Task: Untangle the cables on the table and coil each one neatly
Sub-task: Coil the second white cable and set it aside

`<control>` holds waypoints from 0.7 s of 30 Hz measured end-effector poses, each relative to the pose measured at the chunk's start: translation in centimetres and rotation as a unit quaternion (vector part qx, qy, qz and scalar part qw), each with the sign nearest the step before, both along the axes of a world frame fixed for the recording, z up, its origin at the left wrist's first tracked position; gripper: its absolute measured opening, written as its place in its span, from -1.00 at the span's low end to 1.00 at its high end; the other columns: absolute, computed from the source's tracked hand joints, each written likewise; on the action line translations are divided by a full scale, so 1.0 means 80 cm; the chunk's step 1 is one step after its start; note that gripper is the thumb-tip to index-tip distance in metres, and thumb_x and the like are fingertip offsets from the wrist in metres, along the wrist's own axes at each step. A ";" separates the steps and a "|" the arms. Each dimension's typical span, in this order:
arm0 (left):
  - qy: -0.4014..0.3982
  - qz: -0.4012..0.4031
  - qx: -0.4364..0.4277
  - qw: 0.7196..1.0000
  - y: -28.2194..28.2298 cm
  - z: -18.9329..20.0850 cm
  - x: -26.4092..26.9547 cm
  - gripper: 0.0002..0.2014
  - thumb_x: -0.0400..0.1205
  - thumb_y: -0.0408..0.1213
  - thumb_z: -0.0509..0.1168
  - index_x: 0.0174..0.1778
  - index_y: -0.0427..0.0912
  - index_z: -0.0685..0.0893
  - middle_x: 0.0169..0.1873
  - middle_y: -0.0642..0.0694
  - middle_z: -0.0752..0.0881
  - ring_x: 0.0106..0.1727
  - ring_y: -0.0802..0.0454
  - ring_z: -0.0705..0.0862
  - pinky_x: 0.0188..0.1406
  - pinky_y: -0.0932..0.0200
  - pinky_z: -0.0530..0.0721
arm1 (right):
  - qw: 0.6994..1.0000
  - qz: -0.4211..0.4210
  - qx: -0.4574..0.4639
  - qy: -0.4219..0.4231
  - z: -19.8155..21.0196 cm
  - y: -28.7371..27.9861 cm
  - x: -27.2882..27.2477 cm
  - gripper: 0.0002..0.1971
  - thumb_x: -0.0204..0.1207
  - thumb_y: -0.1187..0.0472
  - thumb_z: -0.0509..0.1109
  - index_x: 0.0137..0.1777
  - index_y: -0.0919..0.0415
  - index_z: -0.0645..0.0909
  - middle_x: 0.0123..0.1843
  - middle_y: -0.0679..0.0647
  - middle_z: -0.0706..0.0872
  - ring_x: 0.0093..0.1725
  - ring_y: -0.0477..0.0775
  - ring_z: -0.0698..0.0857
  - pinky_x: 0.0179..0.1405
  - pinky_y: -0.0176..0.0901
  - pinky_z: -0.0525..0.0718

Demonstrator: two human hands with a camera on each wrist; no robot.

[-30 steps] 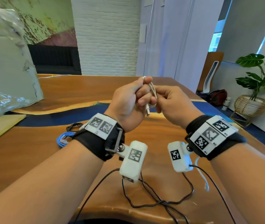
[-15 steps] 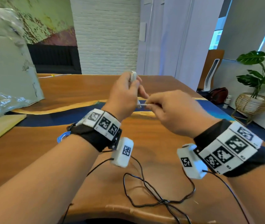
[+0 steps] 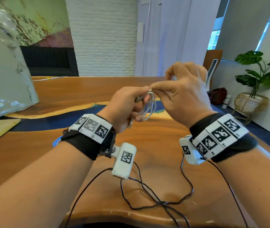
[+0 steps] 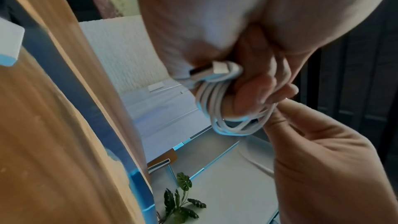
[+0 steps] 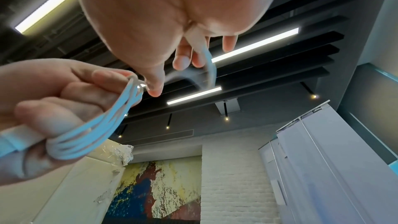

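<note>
A white cable (image 3: pixel 151 107) is wound in several loops around the fingers of my left hand (image 3: pixel 127 107), held up above the wooden table (image 3: pixel 75 94). In the left wrist view the white cable (image 4: pixel 217 108) shows its USB plug (image 4: pixel 207 71) tucked against the palm. My right hand (image 3: pixel 178 94) pinches the cable's free end at the top of the coil, thumb tip against my left forefinger. The right wrist view shows the white cable (image 5: pixel 103 127) looped over my left hand (image 5: pixel 53 101), with a strand arching up through my right fingers (image 5: pixel 183 60).
A blue coiled cable (image 3: pixel 56 141) and a black cable peek out behind my left wrist. Thin black wrist-camera leads (image 3: pixel 155 199) lie across the near table edge. A plastic-wrapped box (image 3: pixel 4 76) stands at the left. A plant in a basket (image 3: pixel 252 101) is off to the right.
My right hand rose and swung over the top of the coil, laying the strand across my left fingers. My left hand turned so the loops hang below it.
</note>
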State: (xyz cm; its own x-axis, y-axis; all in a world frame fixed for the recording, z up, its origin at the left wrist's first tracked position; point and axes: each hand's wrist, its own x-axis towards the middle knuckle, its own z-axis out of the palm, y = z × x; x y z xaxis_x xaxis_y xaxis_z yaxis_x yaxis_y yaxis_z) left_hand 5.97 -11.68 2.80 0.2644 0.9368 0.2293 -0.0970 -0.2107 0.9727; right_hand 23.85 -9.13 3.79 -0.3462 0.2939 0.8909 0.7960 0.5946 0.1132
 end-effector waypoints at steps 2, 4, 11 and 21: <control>-0.037 0.003 -0.013 0.999 0.000 0.003 0.004 -0.56 0.83 -0.13 0.10 -0.41 -0.16 0.41 -0.58 0.01 0.09 -0.60 0.05 0.02 -0.53 0.17 0.18 | 1.000 0.005 0.025 0.014 -0.001 0.002 -0.005 -0.85 0.62 -0.01 0.46 -0.02 -0.14 0.89 -0.13 0.05 0.62 -0.03 0.25 0.59 0.09 0.07 0.37; -0.059 0.012 -0.014 0.998 0.002 0.006 0.007 -0.50 0.84 -0.04 0.08 -0.44 -0.11 0.32 -0.54 -0.02 0.07 -0.58 0.04 0.02 -0.56 0.19 0.20 | 0.997 0.064 -0.011 0.052 -0.004 0.007 -0.013 -0.83 0.61 0.11 0.46 0.04 -0.02 0.90 -0.21 -0.03 0.63 -0.16 0.07 0.60 -0.06 -0.02 0.52; -0.077 0.043 -0.007 0.996 0.012 0.010 0.013 -0.43 0.86 -0.04 0.03 -0.54 -0.05 0.27 -0.65 0.02 0.18 -0.62 0.03 0.08 -0.58 0.15 0.16 | 0.749 0.363 -0.442 0.333 -0.010 0.000 -0.028 -0.69 0.76 0.34 0.20 0.25 0.34 0.79 0.07 0.29 0.87 0.06 0.27 0.85 0.14 0.15 0.82; -0.074 0.131 0.004 0.989 0.020 0.004 0.015 -0.49 0.85 -0.14 0.06 -0.47 -0.18 0.34 -0.71 0.03 0.30 -0.71 0.07 0.26 -0.64 0.21 0.25 | 0.805 0.288 -0.413 0.314 -0.025 -0.002 -0.042 -0.80 0.68 0.39 0.39 0.11 0.26 0.86 -0.07 0.17 0.91 -0.10 0.27 0.89 0.07 0.25 0.85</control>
State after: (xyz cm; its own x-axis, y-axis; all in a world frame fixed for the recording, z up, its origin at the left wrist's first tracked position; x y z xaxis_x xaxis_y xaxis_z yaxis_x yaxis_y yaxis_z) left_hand 7.15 -10.06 3.08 -0.0241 0.9668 0.2542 -0.1798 -0.2543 0.9503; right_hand 20.51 -9.30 1.77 -0.1938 0.8275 0.5269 0.1069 0.5517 -0.8272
